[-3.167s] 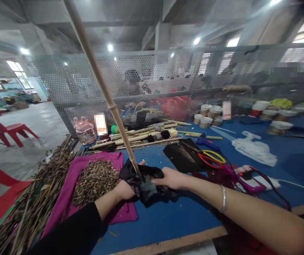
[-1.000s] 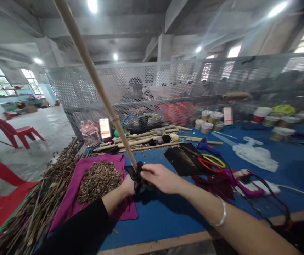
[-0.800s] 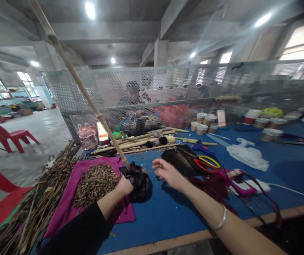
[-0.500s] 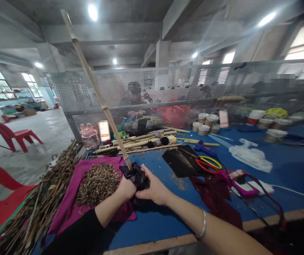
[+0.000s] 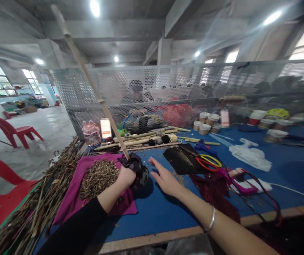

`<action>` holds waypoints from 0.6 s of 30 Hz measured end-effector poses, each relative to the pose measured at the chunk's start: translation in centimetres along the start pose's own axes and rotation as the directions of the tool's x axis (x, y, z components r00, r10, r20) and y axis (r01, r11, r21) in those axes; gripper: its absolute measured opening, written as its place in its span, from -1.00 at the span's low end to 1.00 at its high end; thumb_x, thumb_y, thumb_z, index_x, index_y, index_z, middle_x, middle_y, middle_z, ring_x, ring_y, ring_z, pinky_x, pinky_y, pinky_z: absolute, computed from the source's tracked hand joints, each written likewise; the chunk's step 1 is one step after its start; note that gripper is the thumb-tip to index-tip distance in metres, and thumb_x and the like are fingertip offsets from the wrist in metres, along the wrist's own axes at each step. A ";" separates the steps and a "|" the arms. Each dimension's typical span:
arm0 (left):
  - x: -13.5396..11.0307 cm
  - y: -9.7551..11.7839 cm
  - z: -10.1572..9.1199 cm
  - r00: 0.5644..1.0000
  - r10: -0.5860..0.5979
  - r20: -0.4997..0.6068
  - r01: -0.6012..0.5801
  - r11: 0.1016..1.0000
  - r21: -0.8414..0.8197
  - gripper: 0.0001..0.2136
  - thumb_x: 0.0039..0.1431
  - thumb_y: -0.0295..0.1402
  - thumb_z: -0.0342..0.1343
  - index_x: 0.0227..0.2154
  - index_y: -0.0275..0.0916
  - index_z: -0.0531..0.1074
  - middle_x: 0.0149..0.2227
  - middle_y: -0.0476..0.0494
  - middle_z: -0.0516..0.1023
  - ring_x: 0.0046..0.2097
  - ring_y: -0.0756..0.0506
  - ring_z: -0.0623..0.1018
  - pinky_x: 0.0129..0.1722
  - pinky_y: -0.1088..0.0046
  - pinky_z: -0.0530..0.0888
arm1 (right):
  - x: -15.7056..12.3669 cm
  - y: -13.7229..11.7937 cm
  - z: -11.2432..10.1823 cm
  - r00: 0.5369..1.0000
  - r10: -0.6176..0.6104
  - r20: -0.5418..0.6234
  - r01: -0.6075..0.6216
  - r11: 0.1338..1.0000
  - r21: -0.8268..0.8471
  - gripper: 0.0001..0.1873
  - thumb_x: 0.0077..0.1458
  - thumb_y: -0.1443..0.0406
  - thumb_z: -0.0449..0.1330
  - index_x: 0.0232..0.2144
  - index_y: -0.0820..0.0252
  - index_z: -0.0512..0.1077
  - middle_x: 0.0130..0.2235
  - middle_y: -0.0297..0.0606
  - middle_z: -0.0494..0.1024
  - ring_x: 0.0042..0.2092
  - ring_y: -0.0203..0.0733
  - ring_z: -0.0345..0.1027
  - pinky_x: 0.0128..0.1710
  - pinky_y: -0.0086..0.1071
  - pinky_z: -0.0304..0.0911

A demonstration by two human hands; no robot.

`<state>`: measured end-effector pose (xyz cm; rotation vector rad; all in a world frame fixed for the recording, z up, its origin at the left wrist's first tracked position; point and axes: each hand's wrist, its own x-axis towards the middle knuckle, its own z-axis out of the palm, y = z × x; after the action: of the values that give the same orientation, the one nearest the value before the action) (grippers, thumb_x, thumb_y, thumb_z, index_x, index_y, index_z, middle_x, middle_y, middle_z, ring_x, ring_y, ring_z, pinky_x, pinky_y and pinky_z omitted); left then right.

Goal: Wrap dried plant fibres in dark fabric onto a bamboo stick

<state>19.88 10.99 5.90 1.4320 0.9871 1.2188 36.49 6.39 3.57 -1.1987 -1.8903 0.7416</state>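
My left hand (image 5: 127,177) is closed round the gathered neck of a round black bundle (image 5: 142,176), cloth or thin plastic, I cannot tell which. Out of its gathered top rises a long bamboo stick (image 5: 102,101), tilted up to the left; its lower end is hidden in the black folds. To the right of the bundle, my right hand (image 5: 166,179) hovers over the blue table with fingers stretched apart, touching nothing. Under my left forearm lies a purple cloth (image 5: 69,198) bearing a heap of dried brown plant bits (image 5: 99,179).
Dried stalks (image 5: 40,205) line the table's left edge. Bamboo sticks (image 5: 141,140) lie along the back before a perforated metal screen (image 5: 109,78), with a person behind it. Scissors (image 5: 207,162), dark red cloth (image 5: 212,191), a white plastic bag (image 5: 250,154) and cups (image 5: 204,128) are at the right.
My right hand has let go of the black bundle and drawn away to the right, its fingers spreading. The bamboo stick's upper end has swung left. My left hand keeps its hold.
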 end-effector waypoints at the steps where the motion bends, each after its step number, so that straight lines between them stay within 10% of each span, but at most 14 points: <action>1: -0.1 -0.2 0.1 0.999 0.025 0.033 -0.025 1.000 0.018 -0.88 -0.05 -0.33 0.12 -0.55 -0.27 0.38 -0.50 -0.11 0.49 -0.39 -0.05 0.43 -0.23 0.37 0.41 | 0.1 0.4 -0.1 0.999 0.034 0.012 -0.034 0.999 0.013 -0.24 0.06 0.24 0.09 0.25 0.13 -0.12 0.25 -0.08 0.03 0.26 -0.05 -0.15 0.22 -0.06 -0.23; 6: -1.5 -1.0 1.0 0.973 0.120 0.199 -0.151 0.977 0.150 -0.93 -0.12 -0.43 0.14 -0.49 -0.27 0.41 -0.43 -0.12 0.47 -0.30 -0.10 0.44 -0.14 0.31 0.38 | 1.3 -0.4 1.0 0.962 0.029 0.271 -0.095 0.967 0.236 0.40 -0.39 0.29 0.40 0.24 0.24 -0.54 0.25 0.05 -0.01 0.25 0.00 -0.10 0.21 -0.09 -0.20; 11: -2.6 -1.8 0.9 0.992 0.066 0.103 -0.067 0.998 0.004 -0.53 -0.02 -0.34 0.11 0.00 -0.22 0.21 -0.29 -0.08 0.42 -0.25 -0.06 0.44 -0.12 0.33 0.39 | 2.6 -1.5 2.6 0.960 -0.007 0.279 -0.119 0.894 0.432 0.56 -0.60 0.24 0.47 0.23 0.16 -0.54 0.10 -0.01 0.29 0.09 -0.03 0.22 0.12 -0.10 0.03; 18: -1.8 -1.3 0.7 0.989 -0.148 0.026 0.150 0.969 -0.197 -0.50 -0.05 -0.18 0.12 -0.03 -0.28 0.29 -0.20 -0.23 0.46 -0.08 -0.20 0.44 -0.04 0.28 0.35 | 4.4 -1.4 2.3 0.956 0.026 0.292 -0.133 0.925 0.356 -0.05 -0.53 0.33 0.43 0.02 0.26 0.21 -0.14 -0.17 0.51 -0.14 -0.08 0.39 -0.13 -0.22 0.30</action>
<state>20.30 9.40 4.27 1.1866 0.9209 1.1631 32.71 9.68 4.75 -0.9693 -1.8182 1.3124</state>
